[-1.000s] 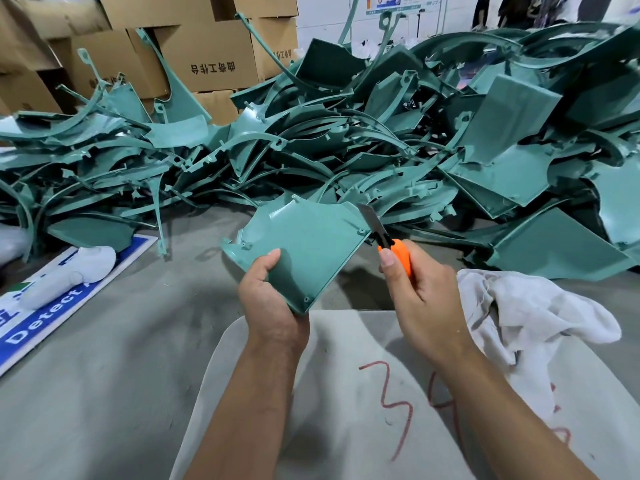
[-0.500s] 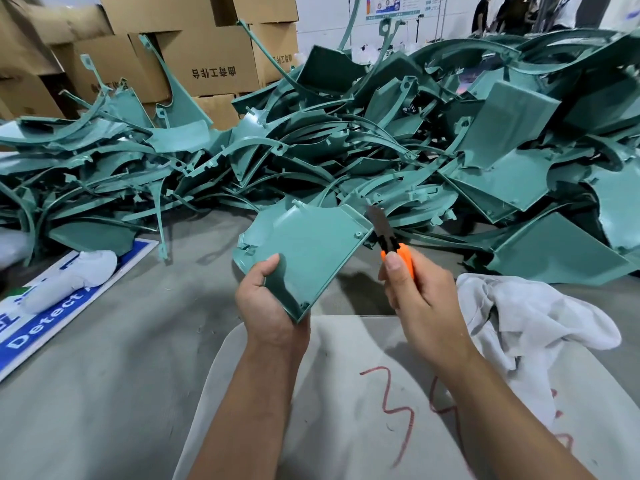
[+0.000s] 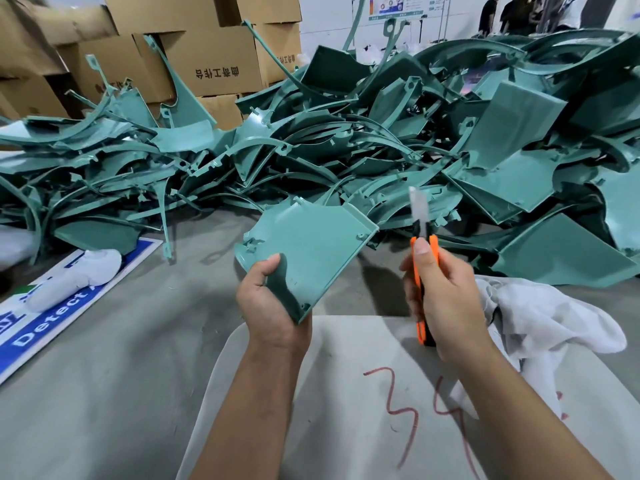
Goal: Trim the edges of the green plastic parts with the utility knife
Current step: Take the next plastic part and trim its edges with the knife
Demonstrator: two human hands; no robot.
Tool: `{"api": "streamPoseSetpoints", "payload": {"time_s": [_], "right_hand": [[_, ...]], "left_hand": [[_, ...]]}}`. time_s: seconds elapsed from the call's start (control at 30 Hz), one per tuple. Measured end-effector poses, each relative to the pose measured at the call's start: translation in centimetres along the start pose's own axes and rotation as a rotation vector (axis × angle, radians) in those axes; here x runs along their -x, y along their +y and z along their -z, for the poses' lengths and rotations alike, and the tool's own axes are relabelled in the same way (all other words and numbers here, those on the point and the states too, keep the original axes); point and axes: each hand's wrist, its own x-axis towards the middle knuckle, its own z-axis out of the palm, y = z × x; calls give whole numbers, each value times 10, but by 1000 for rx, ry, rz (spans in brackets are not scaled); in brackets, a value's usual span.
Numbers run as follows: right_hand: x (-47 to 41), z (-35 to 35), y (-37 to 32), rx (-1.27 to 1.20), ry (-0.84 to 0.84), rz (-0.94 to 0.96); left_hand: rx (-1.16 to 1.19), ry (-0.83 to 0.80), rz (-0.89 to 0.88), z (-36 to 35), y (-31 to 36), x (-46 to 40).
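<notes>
over the near edge of the grey table (image 3: 114, 358), the left hand (image 3: 273, 306) grips a green plastic part (image 3: 308, 251) by its lower corner, thumb curled onto the inner face and fingers hidden behind it. the part is a flat, fan-shaped panel with a raised rim along its right edge, held tilted above the table and touching nothing else. just beside it to the right, the right hand (image 3: 446, 296) holds an orange utility knife (image 3: 423, 268) upright, fingers wrapped around the handle and the thumb pressed up along its top. the pale blade points upward, apart from the panel, with a clear gap between blade and rim.

behind both hands a big heap of green plastic parts (image 3: 398, 157) spreads across the table, curved strips and flat panels tangled together. a crumpled white cloth (image 3: 550, 317) lies at the right, beside the right wrist. a pale sheet (image 3: 346, 427) marked with red handwritten digits lies under the forearms. at the left sits a blue and white sign (image 3: 52, 306) with a white glove (image 3: 76, 275) on it. cardboard boxes (image 3: 194, 60) are stacked at the back.
</notes>
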Motion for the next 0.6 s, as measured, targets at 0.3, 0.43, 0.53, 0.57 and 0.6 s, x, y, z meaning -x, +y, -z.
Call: {"api": "streamPoseSetpoints", "payload": {"time_s": [0.3,0.43,0.53,0.57,0.6], "right_hand": [[0,0,-5,-345,-125,-114],[-2,2,-1,-207,-42,-130],[-4,3,3,-138,-4,-127],[-4,4,3,-143,6,-132],[-4,4,4,-151,14,-138]], "left_hand": [[-188,14,-47,-2,-6,2],[-278,23,-121,3,-7,-1],[-279,25,-151,5,-10,-2],[-275,20,-148,4,-12,-3],[-275,20,-141,5,-12,-3]]}}
